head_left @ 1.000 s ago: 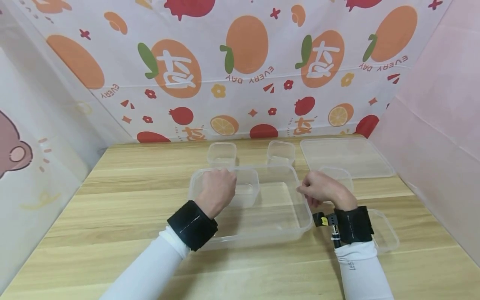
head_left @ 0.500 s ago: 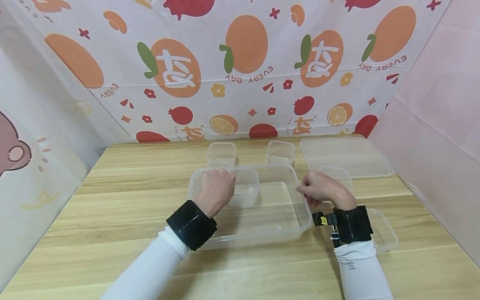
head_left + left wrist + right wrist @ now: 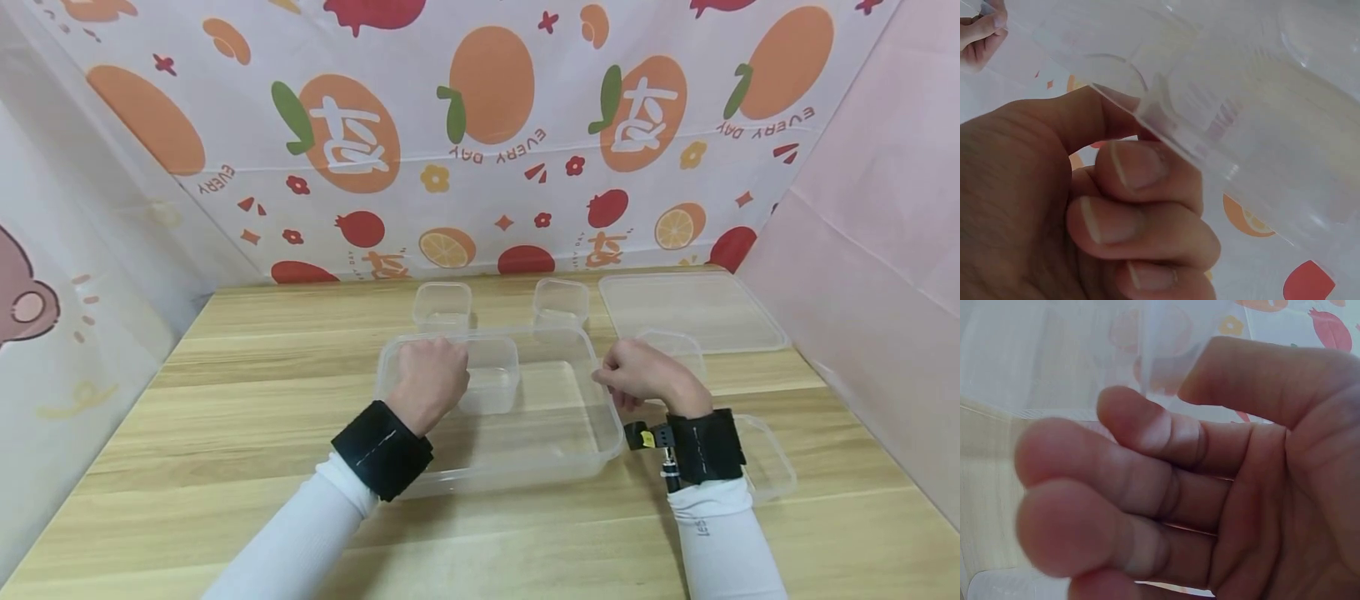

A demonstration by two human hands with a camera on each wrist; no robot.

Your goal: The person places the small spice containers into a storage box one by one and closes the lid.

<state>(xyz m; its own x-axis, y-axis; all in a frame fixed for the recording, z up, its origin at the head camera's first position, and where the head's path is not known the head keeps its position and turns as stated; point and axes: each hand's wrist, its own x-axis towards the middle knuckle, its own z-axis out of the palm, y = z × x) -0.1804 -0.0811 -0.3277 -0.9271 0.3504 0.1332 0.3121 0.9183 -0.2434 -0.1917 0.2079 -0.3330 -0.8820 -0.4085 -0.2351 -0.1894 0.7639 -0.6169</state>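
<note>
A large clear plastic box (image 3: pixel 555 471) stands on the table in the head view. In its back left part is a smaller clear container (image 3: pixel 493 383), partly covered by my left hand (image 3: pixel 429 379). That hand pinches a clear plastic rim, apparently the smaller container's, as the left wrist view shows; the remaining fingers curl beneath. At the box's right side, my right hand (image 3: pixel 641 375) pinches the box's rim between thumb (image 3: pixel 1229 375) and index finger. Both hands wear black wrist bands, and the head view hides the left fingertips.
Behind the box stand two small clear containers (image 3: pixel 442 307) (image 3: pixel 561 302). A large flat clear lid (image 3: pixel 693 312) lies at the back right. Near my right arm are another small clear piece (image 3: pixel 686 354) and a rounded clear lid (image 3: pixel 768 458). A fruit-print curtain (image 3: pixel 495 200) borders the table.
</note>
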